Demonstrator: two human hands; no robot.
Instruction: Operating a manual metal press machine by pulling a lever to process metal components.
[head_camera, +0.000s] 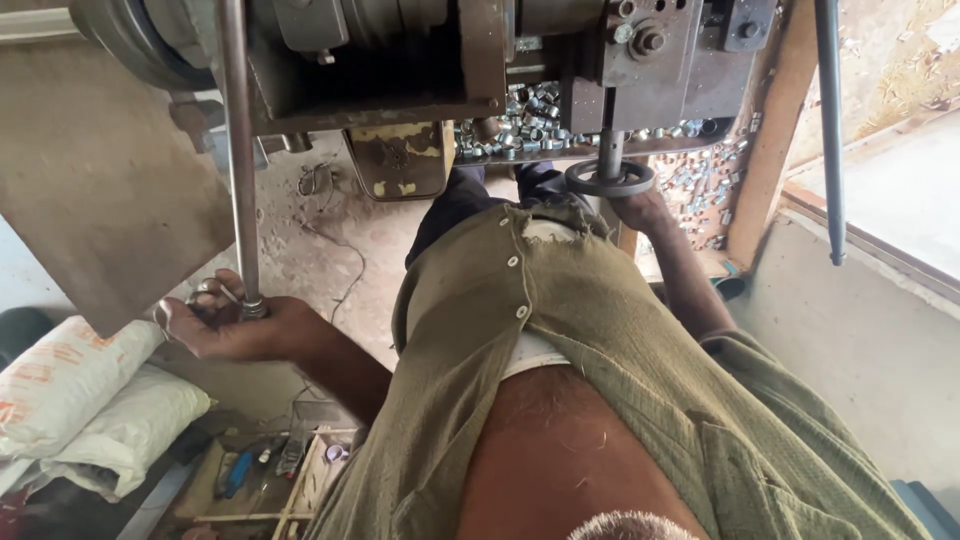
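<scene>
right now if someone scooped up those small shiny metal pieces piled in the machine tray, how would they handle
The small metal pieces look like short cylinders, so they would probably roll and scatter. Loosely heaped, they would likely spill between fingers. Being metal, a handful is probably heavy for its size, perhaps slippery.

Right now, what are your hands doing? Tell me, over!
Left hand gripping the bottom of the long metal rod. Right hand on the small handwheel. Loose metal nuts heaped in the machine's tray. Nothing blocking either hand.
</scene>
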